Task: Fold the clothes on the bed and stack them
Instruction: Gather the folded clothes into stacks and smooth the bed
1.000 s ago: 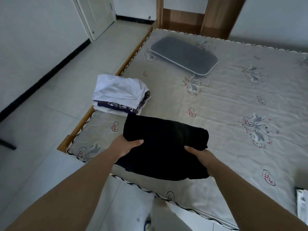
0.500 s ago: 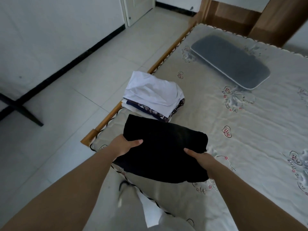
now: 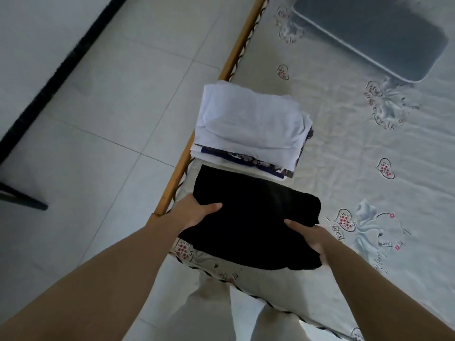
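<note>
A folded black garment is held over the near left corner of the bed. My left hand grips its left edge, thumb on top and fingers underneath. My right hand grips its right edge the same way. Just beyond the black garment sits a stack of folded clothes, white on top with a dark patterned piece lower down. The garment's far edge nearly reaches the stack's near side.
A grey flat pillow lies at the far end of the bed. The wooden bed frame runs along the left edge, next to the tiled floor. My legs in light trousers stand at the bed's foot.
I have carried the black garment to the left and forward, closer to the stack. The view has swung left and down, so the stack now lies directly ahead.
</note>
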